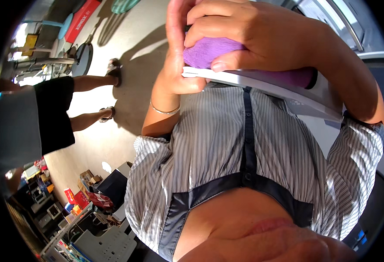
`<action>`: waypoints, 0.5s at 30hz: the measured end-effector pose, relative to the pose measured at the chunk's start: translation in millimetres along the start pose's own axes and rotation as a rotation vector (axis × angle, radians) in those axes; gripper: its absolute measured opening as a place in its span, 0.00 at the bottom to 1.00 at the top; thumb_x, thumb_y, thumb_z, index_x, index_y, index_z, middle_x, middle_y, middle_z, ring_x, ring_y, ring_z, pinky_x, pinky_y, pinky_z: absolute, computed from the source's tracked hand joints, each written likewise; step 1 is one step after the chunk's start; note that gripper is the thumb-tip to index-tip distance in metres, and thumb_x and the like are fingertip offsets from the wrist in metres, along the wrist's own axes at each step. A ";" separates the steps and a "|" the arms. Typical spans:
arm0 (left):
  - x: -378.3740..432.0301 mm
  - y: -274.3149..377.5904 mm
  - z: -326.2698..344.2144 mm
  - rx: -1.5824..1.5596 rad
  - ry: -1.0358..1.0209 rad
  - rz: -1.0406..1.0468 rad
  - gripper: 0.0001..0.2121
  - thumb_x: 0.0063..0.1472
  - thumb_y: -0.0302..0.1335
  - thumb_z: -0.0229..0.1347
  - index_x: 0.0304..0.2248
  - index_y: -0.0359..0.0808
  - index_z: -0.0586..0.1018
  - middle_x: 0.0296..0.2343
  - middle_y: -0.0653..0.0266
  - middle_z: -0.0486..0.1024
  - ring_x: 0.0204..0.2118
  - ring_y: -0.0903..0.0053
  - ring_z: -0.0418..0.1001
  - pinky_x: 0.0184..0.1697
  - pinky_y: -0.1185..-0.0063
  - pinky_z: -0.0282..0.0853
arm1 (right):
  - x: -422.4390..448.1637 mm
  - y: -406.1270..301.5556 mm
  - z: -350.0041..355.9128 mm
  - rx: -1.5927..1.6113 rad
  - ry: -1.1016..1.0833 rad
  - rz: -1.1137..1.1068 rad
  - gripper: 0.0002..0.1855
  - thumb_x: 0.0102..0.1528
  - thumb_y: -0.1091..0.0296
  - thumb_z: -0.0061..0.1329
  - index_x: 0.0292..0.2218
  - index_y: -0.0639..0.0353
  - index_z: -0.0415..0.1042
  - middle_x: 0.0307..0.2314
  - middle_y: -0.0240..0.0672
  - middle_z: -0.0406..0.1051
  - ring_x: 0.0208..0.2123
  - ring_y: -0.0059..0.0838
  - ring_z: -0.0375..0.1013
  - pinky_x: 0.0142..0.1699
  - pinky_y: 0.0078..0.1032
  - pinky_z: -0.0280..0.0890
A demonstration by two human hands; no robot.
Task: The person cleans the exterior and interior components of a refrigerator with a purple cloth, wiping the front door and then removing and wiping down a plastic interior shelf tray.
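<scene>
My right hand (244, 36) is closed over a fuzzy purple cloth (201, 54), with the thumb at the top edge of a curved white plastic panel (264, 82). My left hand (178, 62), with a thin bangle at its wrist, grips the panel's left end; its thumb lies below the edge and its fingers reach up beside the cloth. A darker purple part with a black rim (304, 78) shows under my right forearm; whether it belongs to the cloth cannot be told. The panel crosses in front of my striped shirt. My hands cover much of the cloth.
Another person (54, 111) in black shorts stands at the left on the pale floor. A round-based stand (82, 59), a red box (80, 19) and a teal stool (123, 5) are at the upper left. Boxes, a dark bag (112, 185) and a cart (105, 244) fill the lower left.
</scene>
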State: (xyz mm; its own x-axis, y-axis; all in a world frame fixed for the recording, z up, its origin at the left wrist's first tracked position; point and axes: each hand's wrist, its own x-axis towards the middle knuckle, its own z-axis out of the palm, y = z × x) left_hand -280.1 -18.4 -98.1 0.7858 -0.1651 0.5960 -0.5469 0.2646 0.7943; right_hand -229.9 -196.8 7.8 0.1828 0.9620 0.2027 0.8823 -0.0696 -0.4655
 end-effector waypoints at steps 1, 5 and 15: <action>0.7 5.6 5.4 0.010 0.016 0.010 0.55 0.46 0.44 0.66 0.65 0.39 0.42 0.61 0.51 0.48 0.58 0.63 0.58 0.57 0.66 0.60 | -7.7 -8.4 -3.9 -0.004 -0.058 0.086 0.24 0.54 0.60 0.49 0.51 0.56 0.65 0.47 0.44 0.63 0.47 0.44 0.66 0.54 0.36 0.62; 0.5 5.6 -4.5 0.012 0.004 0.000 0.57 0.42 0.50 0.65 0.65 0.40 0.44 0.59 0.49 0.50 0.55 0.62 0.62 0.55 0.67 0.63 | -62.0 -24.4 -2.1 -0.119 0.000 0.232 0.29 0.50 0.53 0.57 0.51 0.51 0.67 0.54 0.41 0.59 0.51 0.47 0.65 0.55 0.39 0.62; -2.5 -2.6 -51.6 0.139 -0.186 0.049 0.37 0.43 0.58 0.58 0.40 0.29 0.78 0.49 0.47 0.65 0.50 0.64 0.67 0.52 0.71 0.62 | -217.0 -64.5 28.3 -0.053 0.361 0.597 0.60 0.23 0.27 0.64 0.51 0.61 0.68 0.54 0.53 0.60 0.53 0.51 0.65 0.57 0.39 0.61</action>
State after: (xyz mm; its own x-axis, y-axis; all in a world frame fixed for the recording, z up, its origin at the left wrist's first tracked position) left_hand -265.8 30.3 -107.8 0.6980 -0.3308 0.6352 -0.6275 0.1450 0.7650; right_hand -338.8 -393.6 -30.6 0.7675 0.6080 0.2033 0.6046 -0.5808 -0.5452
